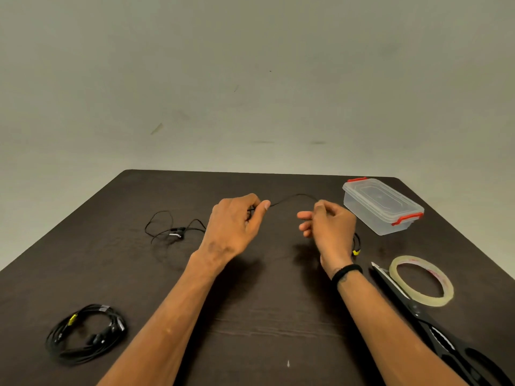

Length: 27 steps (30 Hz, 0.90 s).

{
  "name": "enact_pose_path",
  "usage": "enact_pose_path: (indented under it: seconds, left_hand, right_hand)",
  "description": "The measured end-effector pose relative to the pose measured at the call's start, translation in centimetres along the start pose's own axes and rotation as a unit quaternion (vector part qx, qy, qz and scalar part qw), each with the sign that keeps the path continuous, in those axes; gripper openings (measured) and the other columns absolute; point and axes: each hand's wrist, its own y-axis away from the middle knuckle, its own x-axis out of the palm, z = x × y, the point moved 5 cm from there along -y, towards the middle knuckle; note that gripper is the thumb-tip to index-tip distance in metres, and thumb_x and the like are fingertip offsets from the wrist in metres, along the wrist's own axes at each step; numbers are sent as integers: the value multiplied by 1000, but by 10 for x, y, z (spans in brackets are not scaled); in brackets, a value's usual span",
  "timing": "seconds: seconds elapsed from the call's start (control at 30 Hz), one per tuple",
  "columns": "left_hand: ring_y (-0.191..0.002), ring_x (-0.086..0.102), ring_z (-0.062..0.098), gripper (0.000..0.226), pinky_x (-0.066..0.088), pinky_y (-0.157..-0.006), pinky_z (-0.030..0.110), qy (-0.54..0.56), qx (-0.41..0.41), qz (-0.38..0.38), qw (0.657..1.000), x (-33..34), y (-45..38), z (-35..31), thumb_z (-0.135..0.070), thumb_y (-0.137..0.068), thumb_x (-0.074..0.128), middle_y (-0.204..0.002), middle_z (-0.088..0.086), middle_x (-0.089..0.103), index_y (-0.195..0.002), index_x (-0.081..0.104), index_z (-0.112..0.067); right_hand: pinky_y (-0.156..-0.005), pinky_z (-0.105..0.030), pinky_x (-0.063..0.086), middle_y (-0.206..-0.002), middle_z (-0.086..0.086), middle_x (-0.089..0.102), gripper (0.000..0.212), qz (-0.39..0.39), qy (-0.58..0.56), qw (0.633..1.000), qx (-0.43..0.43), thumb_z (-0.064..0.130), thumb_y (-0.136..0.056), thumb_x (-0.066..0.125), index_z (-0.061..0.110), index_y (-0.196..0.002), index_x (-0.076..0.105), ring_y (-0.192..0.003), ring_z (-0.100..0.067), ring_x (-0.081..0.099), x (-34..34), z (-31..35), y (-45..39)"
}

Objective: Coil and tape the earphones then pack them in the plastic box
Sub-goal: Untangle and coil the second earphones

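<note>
Currently both hands raised over dark table [250, 316], black earphone cable [289, 198] strung between them in a shallow arc. Left hand [237, 221] pinching cable between thumb and curled fingers; rest of that earphone trailing off left of left hand, loose loops and earbuds [175, 232] lying on table. Right hand [328, 227] gripping other end, thumb and forefinger closed on it, remaining fingers [305, 215] loosely extended toward left hand. Black band [347, 271] on right wrist. Just beyond right wrist, yellow-tipped plug [356, 252] with a bit of black cable, probably same earphone, but link hidden behind the hand. Plastic box [383, 207] farther out and right of right hand, clear, lid on, red latches at both ends, nothing seen inside. Tape roll [422, 280] lying flat right of right forearm, black-handled scissors [412, 305] between forearm and tape, blades touching or overlapping roll's near edge. Second earphone set [86, 332], already coiled with yellow plug showing, near left of left forearm, well apart from hands; tape on the coil too small to confirm.
</note>
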Motion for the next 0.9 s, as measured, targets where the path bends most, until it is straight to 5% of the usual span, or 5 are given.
enact_pose_path:
  seconds: [0.13,0.27,0.7,0.8,0.9]
  left_hand:
    - [-50,53,16,38,46,-53,34,-7,-4,-21,1000,1,-1,0,-48,-107,50,-55,-5,55,-82,60,-23]
    - [-46,48,7,33,31,-49,20,-17,17,-17,1000,1,1,-6,-44,-110,46,-53,-13,47,-83,53,-26]
    - [-57,58,15,44,54,-62,42,-22,-6,12,1000,2,-1,6,-52,-109,35,-62,-5,60,-86,57,-22]
    - [-57,57,15,39,53,-62,41,-21,-3,12,1000,1,-1,4,-47,-110,40,-62,-5,60,-87,58,-22]
    - [-55,57,15,35,53,-59,41,-25,-3,-9,1000,1,0,1,-46,-110,43,-62,-6,61,-89,58,-23]
  right_hand:
    - [-71,-28,61,-74,4,78,57,143,212,939,-231,24,-109,51,33,-162,34,-58,-10,71,28,17,31]
    - [-73,-40,61,-89,5,76,28,189,241,890,-339,20,-110,51,20,-136,64,-71,-10,73,46,18,48]
    - [-46,-29,51,-83,-12,79,15,29,12,998,-62,13,-107,55,15,-94,64,-47,-17,67,10,7,3]
    - [-50,-30,55,-83,-12,80,13,-20,-9,999,-34,13,-107,54,8,-109,66,-47,-14,67,1,1,-3]
    - [-72,-40,62,-80,8,80,42,20,121,982,-142,23,-107,54,23,-149,53,-52,-13,71,9,10,9]
